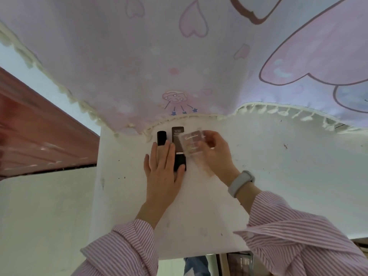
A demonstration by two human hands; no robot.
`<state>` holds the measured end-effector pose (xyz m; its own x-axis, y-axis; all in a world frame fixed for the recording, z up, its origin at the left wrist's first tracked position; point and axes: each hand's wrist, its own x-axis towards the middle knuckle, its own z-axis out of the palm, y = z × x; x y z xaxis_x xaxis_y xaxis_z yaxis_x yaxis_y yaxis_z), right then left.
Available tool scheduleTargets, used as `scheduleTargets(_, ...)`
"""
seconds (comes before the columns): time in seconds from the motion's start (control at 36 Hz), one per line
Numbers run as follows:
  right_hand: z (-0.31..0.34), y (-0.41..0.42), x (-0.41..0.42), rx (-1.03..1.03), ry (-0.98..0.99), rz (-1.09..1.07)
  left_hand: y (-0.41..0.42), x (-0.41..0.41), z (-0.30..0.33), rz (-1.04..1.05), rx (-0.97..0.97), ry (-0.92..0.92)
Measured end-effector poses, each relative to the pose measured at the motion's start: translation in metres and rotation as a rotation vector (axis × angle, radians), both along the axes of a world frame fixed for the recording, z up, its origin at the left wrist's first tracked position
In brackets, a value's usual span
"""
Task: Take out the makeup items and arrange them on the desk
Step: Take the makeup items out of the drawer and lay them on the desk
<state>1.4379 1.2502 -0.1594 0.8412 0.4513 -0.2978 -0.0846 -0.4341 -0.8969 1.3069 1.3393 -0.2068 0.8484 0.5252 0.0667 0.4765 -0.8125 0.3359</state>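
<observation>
Makeup tubes half-hidden under flat, spread left hand; right hand pinches blurred clear palette

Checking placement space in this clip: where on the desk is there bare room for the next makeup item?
Bare desk runs right of the right hand, below the curtain's fringe. More lies left of the left hand and near the sleeves. It is crowded by the black-capped bottle, the black tube and the clear palette.
</observation>
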Motion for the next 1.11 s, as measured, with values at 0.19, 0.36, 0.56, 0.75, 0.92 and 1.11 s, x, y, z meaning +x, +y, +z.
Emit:
scheduleTargets(0.19, -0.014, -0.045, 0.022, -0.162, -0.064, -0.232, -0.026, 0.012, 0.007, -0.329, 0.254, 0.04)
scheduleTargets(0.36, -0.021, -0.046, 0.026, -0.215, -0.022, -0.18, -0.025, 0.03, -0.004, -0.285, 0.203, 0.179)
scheduleTargets(0.56, -0.021, -0.026, 0.028, -0.325, -0.21, 0.032, -0.003, 0.036, -0.001, -0.24, 0.242, 0.172)
scheduleTargets(0.75, -0.024, -0.021, 0.029, -0.426, -0.344, 0.162, 0.014, 0.05, -0.004, -0.27, 0.286, 0.203)
scheduleTargets(0.92, -0.023, -0.034, 0.025, -0.415, -0.356, 0.272, 0.024, 0.063, -0.002, -0.275, 0.289, 0.196)
scheduleTargets(1.11, -0.017, -0.062, 0.018, -0.289, -0.325, 0.216, 0.009, 0.056, 0.003, -0.249, 0.292, 0.11)
